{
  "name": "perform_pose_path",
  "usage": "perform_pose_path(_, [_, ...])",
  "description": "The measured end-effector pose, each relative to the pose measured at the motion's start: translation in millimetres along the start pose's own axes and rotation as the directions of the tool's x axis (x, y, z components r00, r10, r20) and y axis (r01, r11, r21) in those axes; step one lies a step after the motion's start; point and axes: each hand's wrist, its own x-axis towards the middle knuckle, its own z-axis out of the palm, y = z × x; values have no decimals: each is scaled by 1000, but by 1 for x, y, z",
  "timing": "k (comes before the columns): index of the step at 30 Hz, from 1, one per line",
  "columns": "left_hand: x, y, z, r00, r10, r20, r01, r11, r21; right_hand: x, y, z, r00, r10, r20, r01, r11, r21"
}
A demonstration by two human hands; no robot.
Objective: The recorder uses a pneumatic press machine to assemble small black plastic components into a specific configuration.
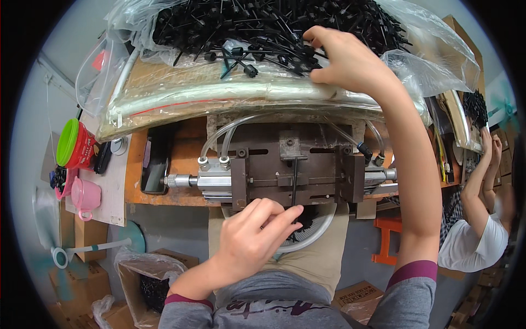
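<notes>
My left hand [253,234] is closed at the front of a metal clamping fixture [263,164], its thumb and forefinger pinching the lower end of a thin black rod [295,183]. The rod stands lengthwise in the middle of the fixture, its upper end at a small metal block [290,146]. Up at the back, my right hand [344,59] reaches over a heap of black plastic rods with knobbed heads [263,30]. Its fingers and thumb are spread and curved, touching the heap's right edge; no part shows between them.
Silver cylinders [215,180] with clear air hoses [216,134] flank the fixture. A round white basket [320,233] with black parts sits below it. Left stand a pink cup [86,196] and a red-green bucket [76,143]. Another person [476,230] works at far right.
</notes>
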Motion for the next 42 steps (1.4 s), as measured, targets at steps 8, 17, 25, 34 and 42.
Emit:
perform_pose_path(8, [-20, -10, 38, 998, 52, -20, -48, 984, 171, 12, 0, 2, 978, 78, 192, -23, 962, -271])
perform_pose_path(17, [-10, -14, 41, 997, 75, 24, -79, 958, 277, -15, 32, -34, 993, 69, -96, -38, 955, 293])
perform_pose_path(25, [-3, -3, 19, 999, -5, 42, -2, 984, 177, -75, -12, -17, 946, 289, 145, -212, 214, 954])
perform_pose_path(34, [16, -2, 7, 969, 122, -216, -139, 988, -67, -169, -101, 40, 884, 301, 357, -366, -31, 930])
perform_pose_path(42, [-6, 1, 9, 995, 42, -85, -49, 995, -89, -194, -94, 43, 837, 480, 264, -339, 74, 938])
